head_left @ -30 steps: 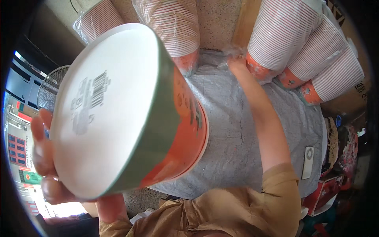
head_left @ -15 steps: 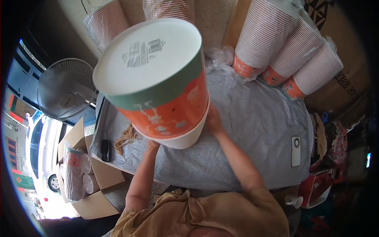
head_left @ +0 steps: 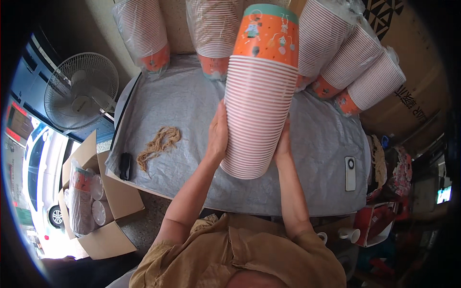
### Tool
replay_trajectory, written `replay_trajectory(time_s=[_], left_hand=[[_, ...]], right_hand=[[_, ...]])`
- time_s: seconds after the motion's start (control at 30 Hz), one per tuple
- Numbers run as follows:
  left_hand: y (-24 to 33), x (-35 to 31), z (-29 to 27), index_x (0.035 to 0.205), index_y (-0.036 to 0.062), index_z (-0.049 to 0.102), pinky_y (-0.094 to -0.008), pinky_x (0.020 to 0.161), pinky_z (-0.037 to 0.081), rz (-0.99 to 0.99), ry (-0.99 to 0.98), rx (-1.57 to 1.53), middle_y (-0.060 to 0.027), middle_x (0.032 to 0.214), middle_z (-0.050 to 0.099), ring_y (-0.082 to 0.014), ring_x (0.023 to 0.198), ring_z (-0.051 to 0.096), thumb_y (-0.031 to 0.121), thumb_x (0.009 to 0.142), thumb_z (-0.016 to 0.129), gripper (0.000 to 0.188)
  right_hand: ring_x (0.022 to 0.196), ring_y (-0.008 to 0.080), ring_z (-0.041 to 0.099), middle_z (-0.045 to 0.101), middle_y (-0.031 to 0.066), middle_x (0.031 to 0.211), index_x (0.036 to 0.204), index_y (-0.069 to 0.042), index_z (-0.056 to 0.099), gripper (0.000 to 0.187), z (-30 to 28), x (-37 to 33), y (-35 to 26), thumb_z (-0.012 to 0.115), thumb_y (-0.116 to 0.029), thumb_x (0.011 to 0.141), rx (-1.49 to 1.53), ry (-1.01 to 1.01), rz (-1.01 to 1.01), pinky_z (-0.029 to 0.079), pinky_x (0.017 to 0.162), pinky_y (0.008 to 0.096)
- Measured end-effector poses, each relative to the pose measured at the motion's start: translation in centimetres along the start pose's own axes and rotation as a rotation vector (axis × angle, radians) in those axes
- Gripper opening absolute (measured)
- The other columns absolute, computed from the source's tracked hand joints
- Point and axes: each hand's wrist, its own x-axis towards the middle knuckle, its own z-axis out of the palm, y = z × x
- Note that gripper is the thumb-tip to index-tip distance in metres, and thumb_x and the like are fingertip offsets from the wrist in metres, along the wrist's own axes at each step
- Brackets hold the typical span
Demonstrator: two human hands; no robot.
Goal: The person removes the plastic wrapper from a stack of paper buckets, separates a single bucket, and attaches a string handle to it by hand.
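A tall stack of nested paper cups point(head_left: 261, 91), orange and teal on the end cup with white ribbed rims below, is held between both hands above the grey-covered table point(head_left: 177, 110). My left hand point(head_left: 218, 132) presses flat on the stack's left side. My right hand point(head_left: 283, 141) grips its lower right side. The stack leans away from me, its open end toward my chest.
Several plastic-wrapped cup stacks point(head_left: 144, 33) lean along the table's far edge, more at the right point(head_left: 365, 72). A bundle of twine point(head_left: 158, 144), a small black object point(head_left: 125, 165) and a white remote-like device point(head_left: 350, 173) lie on the cloth. A fan point(head_left: 81, 96) and an open carton of cups point(head_left: 89, 201) stand left.
The stack has swung away from the camera, from its white base facing me close up to lying lengthwise over the table. Both hands now grip its sides.
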Motion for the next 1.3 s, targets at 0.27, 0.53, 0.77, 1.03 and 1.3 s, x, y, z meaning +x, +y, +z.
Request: replay_trajectory(time_s=[0.27, 0.53, 0.77, 1.03, 1.3], left_hand=[[0.0, 1.3, 3.4, 0.152, -0.0032, 0.041, -0.0382, 0.111, 0.041, -0.132, -0.078, -0.165, -0.019, 0.147, 0.053, -0.0261, 0.132, 0.054, 0.069, 0.101, 0.041, 0.088], [-5.7, 6.2, 4.0, 0.145, -0.0034, 0.048, -0.0394, 0.106, 0.048, -0.338, -0.138, -0.202, -0.0183, 0.136, 0.061, -0.0255, 0.119, 0.063, 0.066, 0.1, 0.046, 0.083], [-4.4, 6.0, 1.8, 0.144, 0.0063, 0.052, -0.0361, 0.097, 0.05, -0.505, -0.233, -0.14, -0.0134, 0.128, 0.064, -0.0201, 0.115, 0.061, 0.059, 0.103, 0.047, 0.066], [-8.4, -7.2, -4.4, 0.12, 0.0043, 0.06, -0.0322, 0.086, 0.055, 0.179, -0.052, 0.205, -0.005, 0.118, 0.062, -0.0144, 0.109, 0.06, 0.024, 0.094, 0.076, 0.037], [-8.8, -6.8, -0.7, 0.097, 0.0028, 0.066, -0.0286, 0.073, 0.058, 0.425, 0.143, 0.317, -0.0054, 0.088, 0.069, -0.0136, 0.079, 0.067, 0.005, 0.087, 0.079, 0.017]], right_hand=[[0.133, 0.0262, 0.054, 0.052, 0.0141, 0.149, 0.152, -0.006, 0.042, 0.081, -1.3, 0.8, -2.7, 0.038, -0.069, 0.102, -0.119, 0.168, 0.067, 0.048, 0.107, 0.0407], [0.14, 0.0254, 0.045, 0.045, 0.0151, 0.155, 0.155, 0.0, 0.037, 0.087, -5.0, 3.0, -2.8, 0.042, -0.068, 0.101, -0.399, 0.196, 0.131, 0.04, 0.112, 0.0366], [0.136, 0.0242, 0.049, 0.047, 0.0139, 0.153, 0.155, -0.002, 0.039, 0.071, -6.2, 2.0, -1.9, 0.048, -0.052, 0.105, -0.33, 0.278, -0.095, 0.041, 0.112, 0.0339], [0.115, 0.0167, 0.059, 0.061, 0.0092, 0.126, 0.134, 0.0, 0.056, 0.037, -9.0, -11.0, 3.2, 0.065, -0.008, 0.099, -0.691, 0.412, -0.484, 0.048, 0.098, 0.0301], [0.086, 0.0148, 0.063, 0.064, 0.0069, 0.1, 0.105, 0.001, 0.06, 0.018, -7.9, -8.4, 5.4, 0.071, -0.005, 0.093, -0.854, 0.459, -0.659, 0.053, 0.078, 0.0295]])
